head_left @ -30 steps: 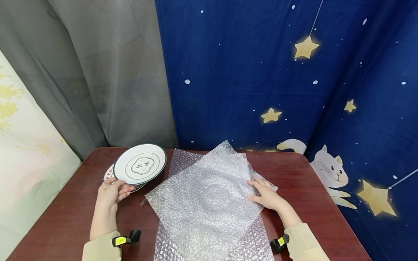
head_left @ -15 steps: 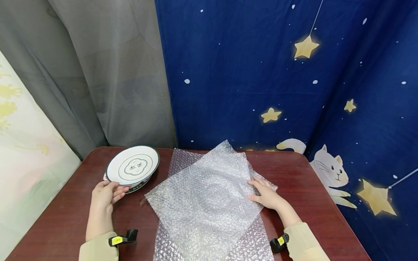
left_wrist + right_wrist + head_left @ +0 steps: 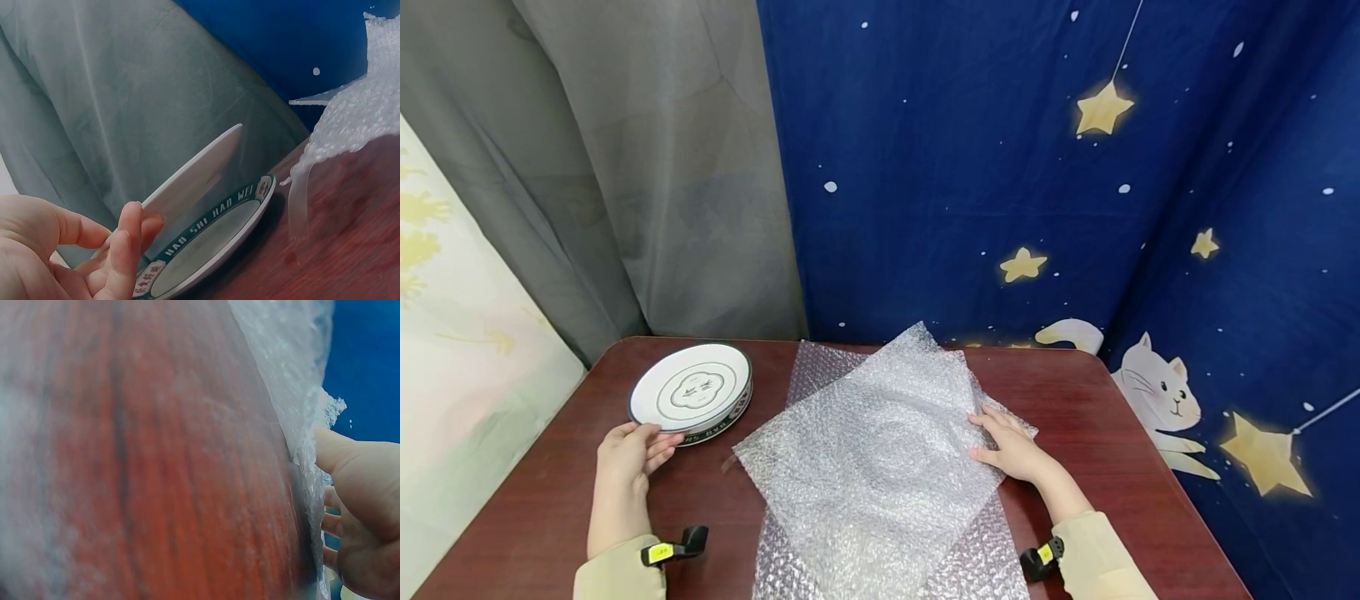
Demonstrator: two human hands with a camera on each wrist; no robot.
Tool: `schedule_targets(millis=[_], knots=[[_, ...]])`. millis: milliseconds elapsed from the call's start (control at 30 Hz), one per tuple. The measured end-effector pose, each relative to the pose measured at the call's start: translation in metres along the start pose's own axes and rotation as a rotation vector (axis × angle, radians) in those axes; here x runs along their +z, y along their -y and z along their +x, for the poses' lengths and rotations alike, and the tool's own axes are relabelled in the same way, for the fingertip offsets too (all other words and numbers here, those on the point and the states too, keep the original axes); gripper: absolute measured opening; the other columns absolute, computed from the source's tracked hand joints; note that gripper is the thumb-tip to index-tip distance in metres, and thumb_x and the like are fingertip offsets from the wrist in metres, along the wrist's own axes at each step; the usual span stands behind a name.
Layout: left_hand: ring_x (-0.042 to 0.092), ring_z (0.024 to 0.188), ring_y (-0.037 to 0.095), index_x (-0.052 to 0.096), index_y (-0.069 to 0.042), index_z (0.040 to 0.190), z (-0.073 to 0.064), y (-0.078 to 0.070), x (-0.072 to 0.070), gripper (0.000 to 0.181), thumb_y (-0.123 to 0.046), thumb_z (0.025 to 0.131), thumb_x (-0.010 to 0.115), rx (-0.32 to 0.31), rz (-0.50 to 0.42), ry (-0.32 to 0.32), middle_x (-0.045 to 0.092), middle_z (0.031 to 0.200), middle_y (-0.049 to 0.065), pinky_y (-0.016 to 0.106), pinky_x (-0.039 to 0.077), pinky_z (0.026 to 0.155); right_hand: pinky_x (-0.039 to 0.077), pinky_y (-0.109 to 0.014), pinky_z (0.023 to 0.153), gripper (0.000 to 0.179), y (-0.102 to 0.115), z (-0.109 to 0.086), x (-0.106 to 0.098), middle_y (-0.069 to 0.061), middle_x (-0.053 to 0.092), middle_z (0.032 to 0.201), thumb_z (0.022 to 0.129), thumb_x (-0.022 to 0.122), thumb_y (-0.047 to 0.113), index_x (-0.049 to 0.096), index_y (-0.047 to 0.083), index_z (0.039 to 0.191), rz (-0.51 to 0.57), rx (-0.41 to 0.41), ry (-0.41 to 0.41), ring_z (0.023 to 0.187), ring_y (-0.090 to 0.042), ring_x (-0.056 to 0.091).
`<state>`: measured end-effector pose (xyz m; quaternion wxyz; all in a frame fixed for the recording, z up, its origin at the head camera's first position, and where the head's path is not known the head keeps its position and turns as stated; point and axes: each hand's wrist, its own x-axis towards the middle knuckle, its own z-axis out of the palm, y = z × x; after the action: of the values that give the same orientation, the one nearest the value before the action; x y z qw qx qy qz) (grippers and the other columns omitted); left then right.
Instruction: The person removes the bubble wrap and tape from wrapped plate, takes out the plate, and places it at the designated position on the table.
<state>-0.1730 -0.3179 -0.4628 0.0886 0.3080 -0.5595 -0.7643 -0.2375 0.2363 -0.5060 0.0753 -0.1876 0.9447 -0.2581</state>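
At the near-left rim of a white plate point(image 3: 692, 385) with a dark edge and a flower-shaped centre design, my left hand point(image 3: 625, 458) pinches with thumb and fingers. That plate overlaps a second plate point(image 3: 726, 423) with a dark lettered rim, and the left wrist view shows it tilted above this green-rimmed plate point(image 3: 209, 247). My right hand point(image 3: 1011, 446) rests on the right side of a bubble wrap sheet point(image 3: 850, 467), fingers spread and fairly straight. A faint round outline shows in the middle of the wrap. The right hand point(image 3: 369, 500) also appears beside the wrap in its wrist view.
Another bubble wrap sheet point(image 3: 820, 367) lies beneath the upper one, turned at an angle to it. Both lie on a dark red wooden table point(image 3: 1120, 467). A strip of clear tape point(image 3: 299, 209) hangs from the wrap's left corner. Curtains point(image 3: 940, 167) stand behind the table.
My left hand has moved left and slightly down with the white plate, bringing it over the lettered plate. The right hand and the bubble wrap have stayed in place.
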Motion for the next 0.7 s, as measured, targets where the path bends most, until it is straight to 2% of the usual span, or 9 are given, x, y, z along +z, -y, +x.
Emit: schedule_targets(millis=[367,700], knots=[[0.068,0.057,0.015,0.032,-0.006,0.109,0.0016,0.0031,-0.0073,0.015,-0.004,0.098,0.043,-0.013,-0.024,-0.003,0.065,0.061,0.005,0.026,0.055,0.054,0.016,-0.072,0.100,0.065,-0.0005,0.0004,0.0000,-0.021,0.025,0.152,0.089,0.066,0.040,0.044,0.011,0.143,-0.007,0.001,0.003,0.138,-0.047,0.015],[0.068,0.057,0.016,0.031,-0.003,0.114,0.0054,0.0054,-0.0082,0.020,-0.005,0.098,0.043,-0.022,0.001,-0.015,0.065,0.061,0.005,0.026,0.055,0.054,0.016,-0.073,0.100,0.065,0.0010,0.0000,-0.0010,-0.021,0.024,0.152,0.089,0.066,0.039,0.044,0.010,0.143,0.006,0.003,0.009,0.138,-0.048,0.015]])
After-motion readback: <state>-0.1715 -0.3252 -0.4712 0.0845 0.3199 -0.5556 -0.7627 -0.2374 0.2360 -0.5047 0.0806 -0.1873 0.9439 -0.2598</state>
